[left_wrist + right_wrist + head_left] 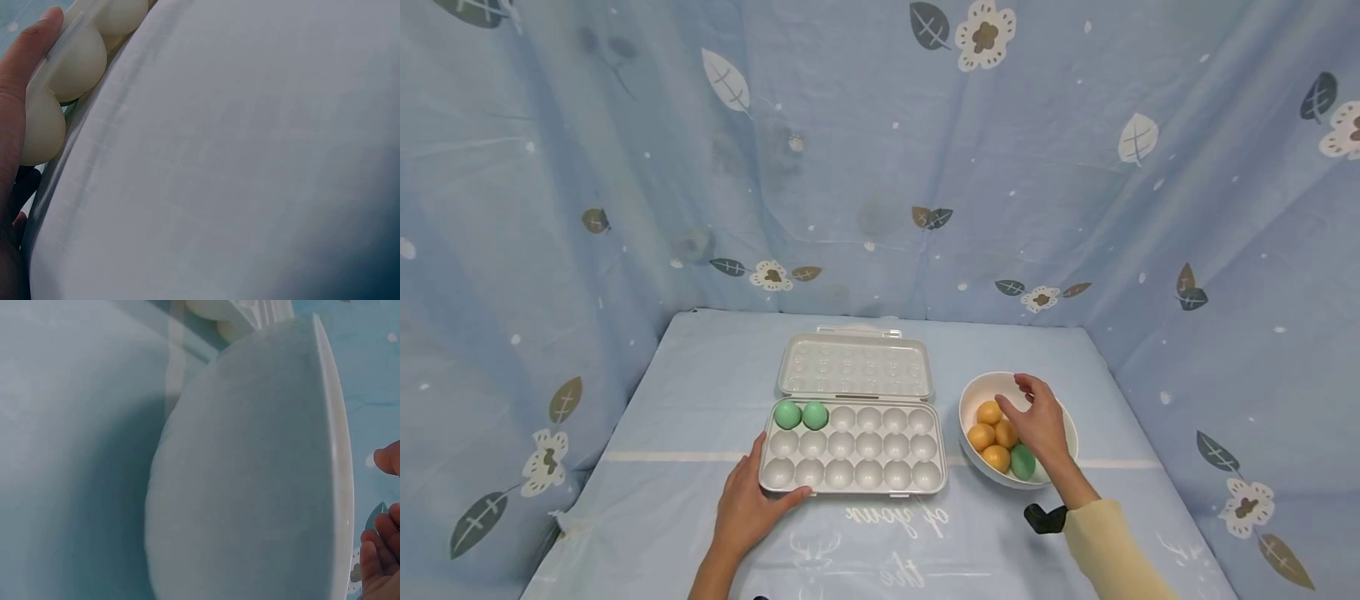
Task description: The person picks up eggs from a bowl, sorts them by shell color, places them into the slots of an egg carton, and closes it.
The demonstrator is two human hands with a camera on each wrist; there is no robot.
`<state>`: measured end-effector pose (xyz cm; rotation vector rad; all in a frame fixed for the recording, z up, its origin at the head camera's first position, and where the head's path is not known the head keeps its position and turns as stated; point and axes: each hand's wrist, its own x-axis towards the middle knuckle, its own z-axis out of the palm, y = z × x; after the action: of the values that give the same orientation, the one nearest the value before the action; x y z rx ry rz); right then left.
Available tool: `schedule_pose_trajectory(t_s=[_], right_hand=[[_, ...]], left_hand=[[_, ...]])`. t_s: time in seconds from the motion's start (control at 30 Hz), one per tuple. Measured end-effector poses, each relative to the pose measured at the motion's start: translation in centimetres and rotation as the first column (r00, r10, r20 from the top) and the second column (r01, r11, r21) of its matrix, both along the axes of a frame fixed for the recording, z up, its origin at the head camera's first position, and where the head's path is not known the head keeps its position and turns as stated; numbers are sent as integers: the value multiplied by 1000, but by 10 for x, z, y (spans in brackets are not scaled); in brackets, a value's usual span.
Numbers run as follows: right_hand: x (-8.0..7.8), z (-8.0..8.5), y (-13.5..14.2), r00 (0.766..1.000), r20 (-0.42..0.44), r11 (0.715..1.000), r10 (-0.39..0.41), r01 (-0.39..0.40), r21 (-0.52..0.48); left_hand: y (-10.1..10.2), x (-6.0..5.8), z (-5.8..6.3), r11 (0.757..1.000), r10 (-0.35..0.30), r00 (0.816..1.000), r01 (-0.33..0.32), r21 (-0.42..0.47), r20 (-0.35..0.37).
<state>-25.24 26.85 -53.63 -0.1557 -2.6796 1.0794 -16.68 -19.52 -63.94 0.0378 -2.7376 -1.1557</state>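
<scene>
My left hand [747, 508] grips the near left corner of an egg box [854, 450], thumb along the front edge and fingers at the left side. In the left wrist view, the thumb [37, 44] lies on the rim beside the rounded cups [81, 65]. Two green balls [801, 415] sit in the back row's left cups. Over the white bowl [1070, 429], my right hand [1037, 417] hovers with thumb and fingers apart and nothing between them. Inside are several orange balls [981, 436] and a green ball [1022, 461]. The right wrist view shows those fingers [386, 534] above the bowl's rim.
The egg box's lid [855, 365] lies folded back behind it. A patterned light blue cloth [700, 400] covers the table, and a matching curtain [850, 167] hangs behind and at both sides. A black strap piece [1045, 518] hangs below the right wrist.
</scene>
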Motion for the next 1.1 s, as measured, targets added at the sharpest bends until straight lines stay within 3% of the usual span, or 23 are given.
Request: schedule_pose_trajectory(t_s=[0.2,0.6,1.1], right_hand=[[9,-3,13,1000,25,999,-16,15,48],[21,-12,28,994,102,981,29,-48,188],[20,-17,26,959,281,940,28,-120,318]], left_hand=[[-1,0,1,1000,11,1000,-11,5,8],[-3,1,1,1000,6,1000,-6,2,8],[-1,2,-1,1000,6,1000,-6,-2,3]])
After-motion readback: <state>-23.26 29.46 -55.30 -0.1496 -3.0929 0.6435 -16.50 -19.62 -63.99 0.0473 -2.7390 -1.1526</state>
